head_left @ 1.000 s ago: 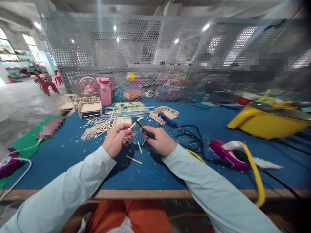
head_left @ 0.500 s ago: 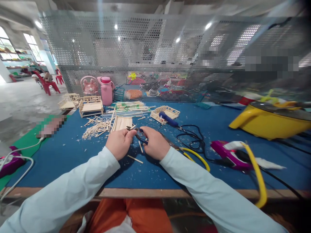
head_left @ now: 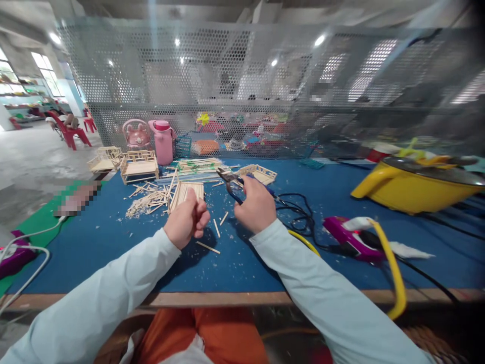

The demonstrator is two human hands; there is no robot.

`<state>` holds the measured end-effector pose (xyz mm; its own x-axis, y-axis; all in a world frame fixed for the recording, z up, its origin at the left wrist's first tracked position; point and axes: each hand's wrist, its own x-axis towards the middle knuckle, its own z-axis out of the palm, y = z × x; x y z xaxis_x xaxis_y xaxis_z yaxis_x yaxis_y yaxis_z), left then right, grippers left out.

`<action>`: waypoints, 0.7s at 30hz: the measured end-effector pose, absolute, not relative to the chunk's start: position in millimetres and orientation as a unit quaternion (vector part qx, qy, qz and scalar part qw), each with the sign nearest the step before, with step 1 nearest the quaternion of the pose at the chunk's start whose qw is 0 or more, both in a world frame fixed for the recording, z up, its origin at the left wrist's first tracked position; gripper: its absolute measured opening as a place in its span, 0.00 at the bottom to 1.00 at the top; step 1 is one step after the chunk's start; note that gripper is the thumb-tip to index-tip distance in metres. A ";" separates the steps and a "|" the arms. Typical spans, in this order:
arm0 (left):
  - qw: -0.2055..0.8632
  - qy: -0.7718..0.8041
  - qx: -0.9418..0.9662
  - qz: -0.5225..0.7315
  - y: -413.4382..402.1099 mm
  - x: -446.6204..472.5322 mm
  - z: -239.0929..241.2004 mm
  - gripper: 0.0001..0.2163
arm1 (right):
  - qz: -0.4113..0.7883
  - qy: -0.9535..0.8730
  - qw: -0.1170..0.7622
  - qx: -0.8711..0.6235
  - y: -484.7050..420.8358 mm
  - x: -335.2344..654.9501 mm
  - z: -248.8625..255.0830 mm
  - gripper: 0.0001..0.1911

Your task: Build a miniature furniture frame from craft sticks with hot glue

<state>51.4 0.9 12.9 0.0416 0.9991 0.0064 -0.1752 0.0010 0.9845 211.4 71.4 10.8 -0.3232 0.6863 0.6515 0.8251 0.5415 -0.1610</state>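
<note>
My right hand [head_left: 258, 203] is wrapped round a pair of cutting pliers [head_left: 232, 186] with dark blue handles, its jaws pointing up and left. My left hand [head_left: 187, 218] is closed, fingers curled in; whatever they may hold is too small or hidden to make out. Just beyond it lies a flat panel of thin wooden sticks [head_left: 197, 189], partly covered by the thumb. Short cut stick pieces [head_left: 215, 228] lie on the blue table top between the hands. Left of the panel sits a pile of loose sticks and shavings [head_left: 149, 202].
Small stick-built benches [head_left: 139, 166] stand at the back left, near a pink bottle [head_left: 164, 144]. Another stick frame [head_left: 261, 174] lies behind the pliers. To the right are a black cord [head_left: 303, 217], a purple holder [head_left: 352, 240] and a yellow pan [head_left: 411, 189]. A perforated screen [head_left: 227, 65] rises behind.
My right hand has lifted the pliers up and to the right, away from my left hand. My left hand's fingers have curled in. Another short stick piece now shows on the table.
</note>
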 end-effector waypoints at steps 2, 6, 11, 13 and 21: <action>0.660 0.375 0.379 0.529 1.9 51.0 14.3 0.23 | -0.078 -0.811 0.335 -0.473 75.9 213.9 10.4 0.26; 0.716 0.363 0.309 0.510 3.6 49.8 13.2 0.14 | -0.056 -0.817 0.211 -0.534 81.4 217.8 7.4 0.25; 0.659 0.429 0.310 0.534 4.6 53.6 6.4 0.06 | -0.042 -0.788 0.119 -0.603 88.4 224.5 0.2 0.27; 0.617 0.451 0.319 0.560 5.2 53.9 4.1 0.06 | -0.048 -0.797 0.123 -0.590 89.6 225.2 -1.5 0.33; 0.573 0.392 0.345 0.632 4.5 52.0 0.5 0.12 | -0.047 -0.895 0.149 -0.418 68.3 207.8 6.1 0.12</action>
